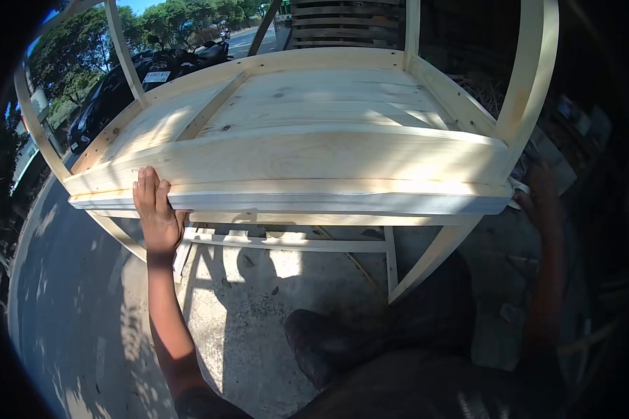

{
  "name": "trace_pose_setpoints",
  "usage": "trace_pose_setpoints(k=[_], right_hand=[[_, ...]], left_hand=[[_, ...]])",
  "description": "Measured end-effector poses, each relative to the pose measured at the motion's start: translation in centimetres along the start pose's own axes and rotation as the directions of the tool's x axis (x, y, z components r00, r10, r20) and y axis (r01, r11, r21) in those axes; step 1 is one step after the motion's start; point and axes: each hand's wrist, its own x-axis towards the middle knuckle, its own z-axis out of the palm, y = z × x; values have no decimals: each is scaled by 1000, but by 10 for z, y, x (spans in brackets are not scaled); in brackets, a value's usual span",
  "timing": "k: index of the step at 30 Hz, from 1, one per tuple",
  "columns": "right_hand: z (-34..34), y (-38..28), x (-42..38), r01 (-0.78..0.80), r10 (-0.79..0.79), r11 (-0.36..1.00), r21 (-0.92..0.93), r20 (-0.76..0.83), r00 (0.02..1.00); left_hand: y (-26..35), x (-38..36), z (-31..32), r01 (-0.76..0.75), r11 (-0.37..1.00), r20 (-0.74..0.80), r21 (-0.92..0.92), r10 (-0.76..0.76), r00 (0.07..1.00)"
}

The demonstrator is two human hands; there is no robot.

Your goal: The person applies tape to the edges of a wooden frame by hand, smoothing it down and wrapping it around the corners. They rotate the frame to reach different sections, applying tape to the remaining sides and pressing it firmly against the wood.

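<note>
In front of me stands a pale wooden frame with tall posts; its long front board spans most of the view. Along the lower edge of that board runs a greyish-white strip. My left hand lies against the board and strip near the left end, fingers stretched upward and close together. At the right corner, in deep shadow, my right hand has its fingers bent around a small curled white piece at the strip's end. The shadow hides what kind of piece it is.
Behind the front board lies a slatted wooden panel with a crossbar. Upright posts rise at the corners. Below are a lower rail and slanted legs. My knee is under the frame. A black car stands beyond.
</note>
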Motion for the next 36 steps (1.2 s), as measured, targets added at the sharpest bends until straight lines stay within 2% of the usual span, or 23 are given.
trace_pose_setpoints(k=[1, 3, 5, 6, 7, 8, 9, 11, 14, 17, 20, 23, 27, 29, 31, 33, 35, 36], right_hand=[[0, 1, 1, 29, -29, 1000, 3, -20, 999], [0, 0, 6, 50, -50, 999, 3, -51, 997], [-3, -5, 7, 41, -41, 999, 9, -46, 998], [-5, -8, 8, 27, -28, 1000, -12, -43, 999], [-8, -12, 8, 12, -13, 1000, -19, -22, 1000], [-11, -14, 9, -2, 2, 1000, -27, -9, 1000], [-13, -15, 9, -19, 19, 999, -33, 2, 1000], [-11, -12, 6, -26, 26, 1000, 7, 3, 1000], [-9, -9, 5, 2, -2, 1000, 6, -14, 1000], [-7, -13, 5, -9, 9, 1000, 29, 10, 1000], [-7, -14, 2, -36, 37, 999, 13, -15, 999], [-8, -16, -1, -68, 68, 998, 3, -7, 998], [-13, -18, 1, -76, 76, 997, 3, 17, 997], [-15, -13, 5, -66, 67, 998, -12, 51, 996], [-12, -10, 7, -2, 3, 1000, 21, -13, 1000], [-7, -6, 7, 21, -17, 998, 65, -63, 998], [-2, 1, 8, 45, -35, 992, 114, -89, 995], [1, 3, 8, 56, -42, 988, 145, -100, 994]], left_hand=[[1, 0, -14, 71, 997, 28, -16, -71, 997], [40, 17, -27, 27, 999, 22, -34, -26, 999], [93, 28, -16, -178, 984, 19, -13, 178, 984], [137, 53, -16, -311, 944, -50, 113, 318, 947], [179, 78, -5, -392, 918, -224, 57, 394, 891], [215, 103, -2, -503, 864, -210, -9, 490, 846], [254, 122, 7, -529, 844, -163, -91, 512, 843], [312, 132, 36, -408, 912, -220, 38, 406, 887], [363, 148, 41, -265, 961, -280, -79, 234, 931], [401, 188, 20, -250, 935, -234, -250, 192, 953], [427, 220, 21, -280, 927, -264, -248, 214, 941], [418, 215, 23, -342, 925, -235, -164, 300, 925], [349, 198, 14, -494, 868, -159, -49, 481, 862], [315, 185, 15, -504, 859, -142, -91, 489, 861], [275, 166, 11, -532, 846, -29, -44, 531, 847], [239, 145, 15, -537, 840, -42, 74, 541, 840], [228, 130, 14, -510, 843, 72, 169, 506, 860], [234, 114, 23, -424, 900, 49, 103, 421, 906]])
